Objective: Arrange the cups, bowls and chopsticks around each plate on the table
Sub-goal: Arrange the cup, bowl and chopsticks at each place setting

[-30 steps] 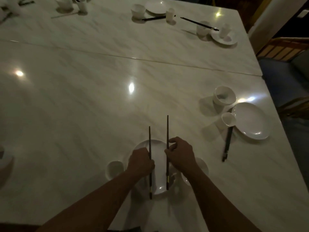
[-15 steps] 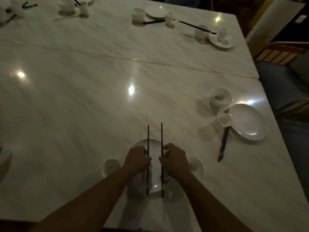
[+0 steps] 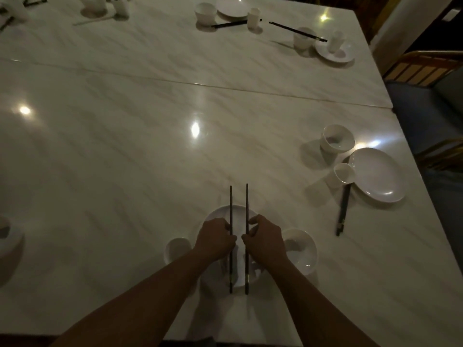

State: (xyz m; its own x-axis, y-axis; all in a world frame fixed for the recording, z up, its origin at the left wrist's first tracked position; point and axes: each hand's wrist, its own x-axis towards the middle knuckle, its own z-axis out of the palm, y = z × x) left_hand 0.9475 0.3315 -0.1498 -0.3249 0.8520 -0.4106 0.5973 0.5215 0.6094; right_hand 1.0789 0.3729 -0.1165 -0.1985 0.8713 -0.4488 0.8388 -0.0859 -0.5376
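No readable text, no labels, no brands, no numbers, no signs on anything in view

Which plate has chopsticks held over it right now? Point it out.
The nearest plate, under both hands: the left hand and right hand each hold one chopstick above it. The other plates' chopsticks lie beside them or across a bowl.

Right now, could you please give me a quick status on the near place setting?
Left hand and right hand each grip one dark chopstick over the round white plate. Cup left, bowl right. Nothing in the way.
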